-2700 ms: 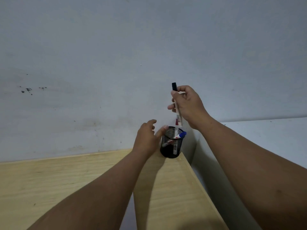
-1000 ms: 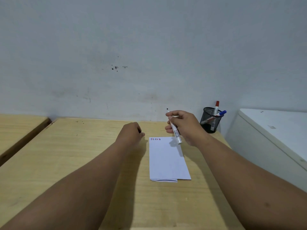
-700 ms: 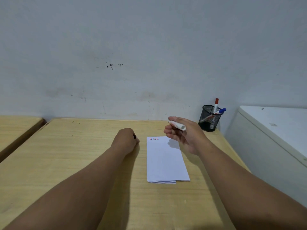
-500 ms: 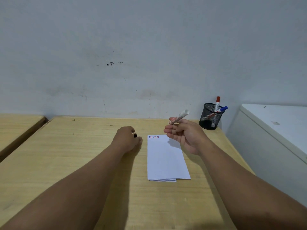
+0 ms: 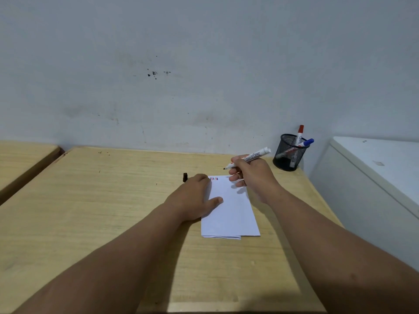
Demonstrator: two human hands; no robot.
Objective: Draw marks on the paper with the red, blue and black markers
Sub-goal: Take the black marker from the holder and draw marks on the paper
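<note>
My left hand [image 5: 195,196] lies flat, pinning the paper [image 5: 229,209]; my right hand [image 5: 251,175] clamps the uncapped black marker [image 5: 249,158] (tip above the paper's far edge).

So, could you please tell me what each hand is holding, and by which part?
The right hand grips the uncapped white black-tipped marker near its tip end. The left hand presses on the white paper.

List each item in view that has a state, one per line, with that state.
black marker: uncapped, held in right hand, tip above the table, off the paper
black cap: off, lying on the table
paper: folded, flat, marks at top edge, pinned by left hand
red marker: capped, upright in holder
blue marker: capped, leaning in holder
mesh holder: upright
</note>
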